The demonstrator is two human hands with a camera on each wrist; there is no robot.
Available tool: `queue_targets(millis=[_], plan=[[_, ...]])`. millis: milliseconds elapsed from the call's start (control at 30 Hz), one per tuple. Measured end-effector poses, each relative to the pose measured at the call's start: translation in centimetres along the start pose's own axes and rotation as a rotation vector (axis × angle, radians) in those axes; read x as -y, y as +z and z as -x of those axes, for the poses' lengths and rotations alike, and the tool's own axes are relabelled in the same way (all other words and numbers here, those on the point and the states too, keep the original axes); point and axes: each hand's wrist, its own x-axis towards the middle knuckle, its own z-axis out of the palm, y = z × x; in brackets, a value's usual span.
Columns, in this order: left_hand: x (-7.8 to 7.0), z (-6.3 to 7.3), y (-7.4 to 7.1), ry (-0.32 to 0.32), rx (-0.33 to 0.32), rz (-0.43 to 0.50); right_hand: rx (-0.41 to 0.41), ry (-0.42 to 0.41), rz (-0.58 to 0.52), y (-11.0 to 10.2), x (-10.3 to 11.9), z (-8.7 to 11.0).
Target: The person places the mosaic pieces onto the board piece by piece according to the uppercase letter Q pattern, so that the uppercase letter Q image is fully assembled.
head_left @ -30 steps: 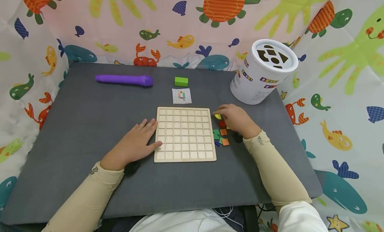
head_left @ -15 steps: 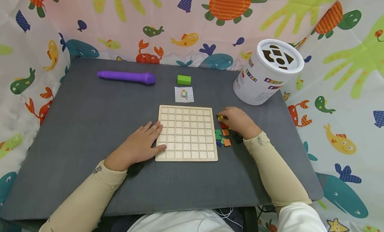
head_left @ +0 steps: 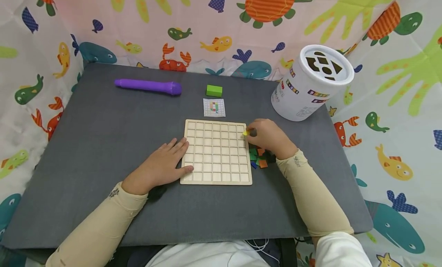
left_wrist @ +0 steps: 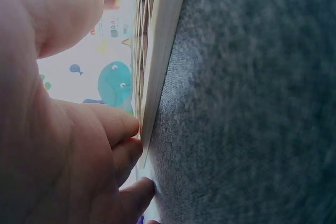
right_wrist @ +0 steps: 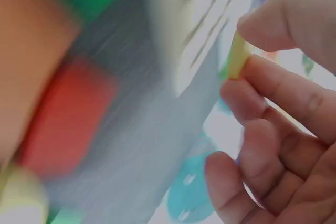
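Note:
A wooden grid board (head_left: 216, 152) lies flat on the grey table, its cells bare. My left hand (head_left: 160, 165) rests against its left edge with fingers spread, the thumb lying over the frame; in the left wrist view the fingertips (left_wrist: 128, 124) touch the board's side. Over the board's upper right edge, my right hand (head_left: 271, 137) pinches a small yellow piece (right_wrist: 239, 55) between thumb and fingers. Below that hand several loose pieces lie beside the board: green (head_left: 253, 154), orange (head_left: 263, 163) and blue (head_left: 253, 164). A red piece (right_wrist: 71, 119) shows blurred in the right wrist view.
Behind the board lie a small pattern card (head_left: 214, 107) and a green block (head_left: 214, 91). A purple stick-like object (head_left: 148, 86) lies at the back left. A white bucket with a cut-out lid (head_left: 307, 86) stands at the back right. Printed curtains enclose the table (head_left: 114, 125).
My right hand has taken the yellow piece up from the loose pieces and moved it left to the board's edge. The left hand stays on the board's left side.

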Motion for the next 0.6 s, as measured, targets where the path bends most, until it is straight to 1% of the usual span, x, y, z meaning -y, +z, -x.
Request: queue_targets(millis=[100,233,333,433,500,600], plan=[[0.0,-0.1,0.1,0.004,-0.003,-0.005,-0.025,-0.073,-0.047,0.0,2.4,-1.1],[0.2,-0.1,0.3,-0.007,-0.001,-0.005,-0.039,-0.158,-0.05,0.8,5.1,-3.2],[0.1,-0.2,0.3,-0.014,0.003,-0.007,-0.023,-0.176,-0.028,1.9,6.4,-4.6],[0.0,-0.2,0.3,-0.018,0.001,-0.01,0.009,-0.171,-0.031,2.9,7.5,-5.7],[0.0,-0.2,0.3,-0.022,0.003,-0.02,0.022,-0.171,-0.036,3.4,8.1,-6.2],[0.0,-0.1,0.1,-0.023,0.001,-0.032,0.019,-0.187,-0.02,4.0,8.6,-6.8]])
